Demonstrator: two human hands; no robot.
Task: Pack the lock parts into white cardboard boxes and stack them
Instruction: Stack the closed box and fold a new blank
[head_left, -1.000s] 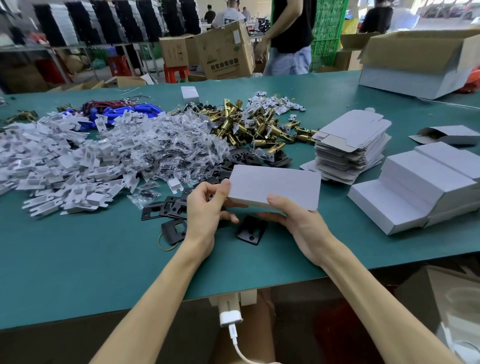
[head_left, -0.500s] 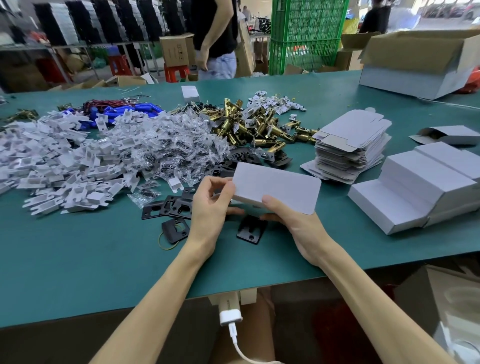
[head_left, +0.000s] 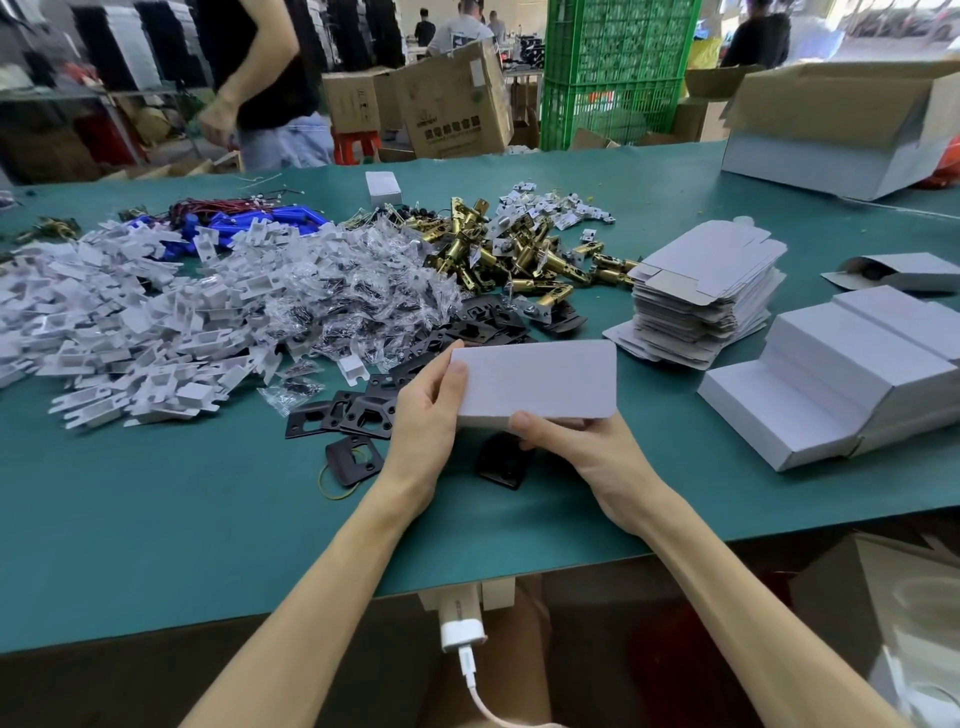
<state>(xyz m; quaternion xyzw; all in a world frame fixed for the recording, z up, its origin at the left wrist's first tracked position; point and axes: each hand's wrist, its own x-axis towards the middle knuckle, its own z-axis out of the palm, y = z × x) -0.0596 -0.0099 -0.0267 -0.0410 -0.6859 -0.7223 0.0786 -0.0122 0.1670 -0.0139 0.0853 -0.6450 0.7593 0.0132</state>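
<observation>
Both hands hold a closed white rectangular cardboard box (head_left: 537, 379) just above the green bench (head_left: 156, 519). The left hand (head_left: 428, 410) grips its left end, fingers curled behind and thumb on top; the right hand (head_left: 587, 449) supports its near edge, fingers clasped underneath. Flat black metal plates (head_left: 343, 415) lie beneath it. To the right sit stacked closed white boxes (head_left: 841, 374), with a pile of flat unfolded white box blanks (head_left: 701, 291) behind.

The bench (head_left: 156, 519) is plain teal green. The closed box (head_left: 537, 382) is white, the plates (head_left: 358, 413) black, the latches (head_left: 519, 260) brass-gold, and the far crate (head_left: 613, 73) green; blue parts (head_left: 291, 218), perhaps plastic.
</observation>
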